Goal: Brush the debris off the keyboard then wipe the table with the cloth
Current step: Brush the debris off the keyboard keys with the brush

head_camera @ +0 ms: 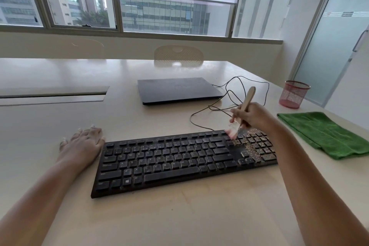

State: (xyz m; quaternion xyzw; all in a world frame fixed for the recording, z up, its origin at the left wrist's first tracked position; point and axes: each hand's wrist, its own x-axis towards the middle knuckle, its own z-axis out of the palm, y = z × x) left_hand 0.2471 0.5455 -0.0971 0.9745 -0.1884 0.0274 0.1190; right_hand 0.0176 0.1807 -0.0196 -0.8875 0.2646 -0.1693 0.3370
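A black keyboard (175, 158) lies on the beige table (179, 215) in front of me. Brownish debris (253, 146) covers its number pad at the right end. My right hand (253, 115) grips the wooden handle of a small brush (242, 113), whose pale bristles touch the keys at the keyboard's upper right, just left of the debris. My left hand (83, 144) rests flat on the table with straight fingers, against the keyboard's left end. A folded green cloth (327, 134) lies on the table to the right of the keyboard.
A closed dark laptop (177, 90) sits behind the keyboard. The keyboard's black cable (235, 94) loops between them. A red mesh cup (293, 94) stands at the right edge behind the cloth. A chair back (178, 56) shows beyond the far edge.
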